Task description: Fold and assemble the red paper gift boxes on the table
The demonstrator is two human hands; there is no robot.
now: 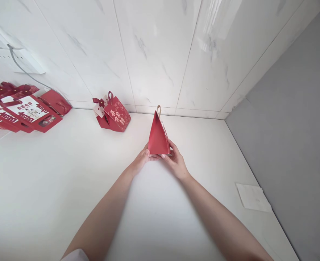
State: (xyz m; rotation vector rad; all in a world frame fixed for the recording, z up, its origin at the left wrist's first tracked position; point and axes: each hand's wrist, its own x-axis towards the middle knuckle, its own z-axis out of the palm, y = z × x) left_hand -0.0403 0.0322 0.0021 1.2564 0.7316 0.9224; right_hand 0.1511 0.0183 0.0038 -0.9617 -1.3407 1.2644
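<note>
Pale tiles with grey marble veining make up the wall (154,54) across the top of the frame, meeting a plain grey panel (290,127) along the right side. Below them spreads a white tabletop (53,188), filling most of the lower frame.

Near the middle of the frame, both hands grip a red carton (158,141). Its open, triangular side faces the camera, narrowing to a peak at the top, where a tan loop (159,110) sticks up. The left hand (140,162) holds the lower left corner, thumb against the side; the right hand (177,162) holds the lower right corner, with its thumb by the bottom edge. Whether the carton touches the tabletop, I cannot tell.

Left of it, close to the wall, stands a red gift box (119,116) with gold-toned characters, dark red ribbon and a small flower (102,103). Further out, at the left edge of the frame, a row of red packages (29,110) overlaps beneath a wall socket (14,59) and a grey cable (26,71). At the lower right lies a flat white rectangle (253,197) beside the panel.
</note>
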